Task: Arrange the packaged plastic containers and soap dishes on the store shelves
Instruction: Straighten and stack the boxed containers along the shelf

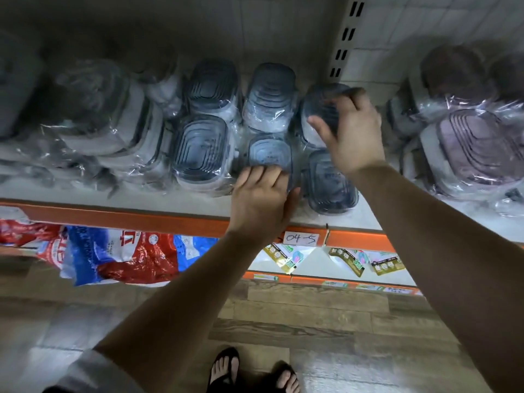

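"Head camera, straight down on the shelf (119, 195). Left hand (261, 199) is curled round the near end of the front middle pack (270, 153), and right hand (353, 131) is draped over the rear right pack (319, 104), thumb across its lid. Both are gripping!"

"Risky, I'd say. That film wrap looks slick, so a pack could slip. And the front right pack (331, 184) sits near the shelf lip, where a forearm nudge might tip it off."

"What's in them?"

"Ringed outlines under the film. It looks like blue-lidded tubs nested by size, though the blur hides whether anything's inside them."
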The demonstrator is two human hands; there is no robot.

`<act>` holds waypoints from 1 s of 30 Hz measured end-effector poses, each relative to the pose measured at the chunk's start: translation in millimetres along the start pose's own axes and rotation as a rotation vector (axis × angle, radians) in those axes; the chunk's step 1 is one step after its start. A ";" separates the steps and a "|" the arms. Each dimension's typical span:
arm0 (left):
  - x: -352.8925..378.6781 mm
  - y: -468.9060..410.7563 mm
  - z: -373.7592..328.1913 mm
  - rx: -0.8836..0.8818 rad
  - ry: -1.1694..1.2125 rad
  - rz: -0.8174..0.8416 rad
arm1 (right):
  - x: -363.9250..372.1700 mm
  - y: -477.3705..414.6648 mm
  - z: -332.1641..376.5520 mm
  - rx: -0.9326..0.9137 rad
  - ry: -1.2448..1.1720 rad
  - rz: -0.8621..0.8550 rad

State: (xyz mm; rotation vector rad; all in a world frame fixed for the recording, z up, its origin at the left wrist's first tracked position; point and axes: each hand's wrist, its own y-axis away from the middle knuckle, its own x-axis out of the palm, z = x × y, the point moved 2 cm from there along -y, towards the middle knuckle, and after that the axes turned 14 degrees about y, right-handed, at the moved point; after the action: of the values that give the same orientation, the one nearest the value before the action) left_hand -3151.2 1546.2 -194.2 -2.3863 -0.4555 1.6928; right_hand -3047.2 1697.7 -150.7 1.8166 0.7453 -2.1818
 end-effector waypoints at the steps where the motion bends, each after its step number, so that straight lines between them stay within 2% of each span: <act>1: -0.3 -1.0 0.9 -0.002 -0.001 0.006 | 0.6 -7.4 1.6 0.002 0.040 0.016; 8: -6.8 -1.9 -2.7 -0.054 -0.026 0.156 | 7.0 3.3 -6.7 0.007 0.059 0.203; 12: -15.3 3.9 -10.5 -0.098 -0.026 0.261 | -5.7 51.7 -6.9 0.001 -0.043 0.136; 20: -115.5 69.4 -46.1 -0.209 -0.032 0.182 | -91.5 154.7 31.8 -0.035 -0.210 0.208; 23: -165.5 99.3 -54.7 -0.247 -0.045 0.177 | -138.1 174.5 53.3 -0.084 -0.240 0.160; 30: -277.2 139.5 -58.7 -0.324 -0.042 0.038 | -224.4 190.4 110.5 -0.127 -0.452 0.065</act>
State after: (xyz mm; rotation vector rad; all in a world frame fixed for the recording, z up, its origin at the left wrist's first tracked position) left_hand -3160.4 1320.6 26.6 -2.5953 -0.7474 1.8086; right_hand -3004.4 1444.7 30.9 1.2025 0.6892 -2.3166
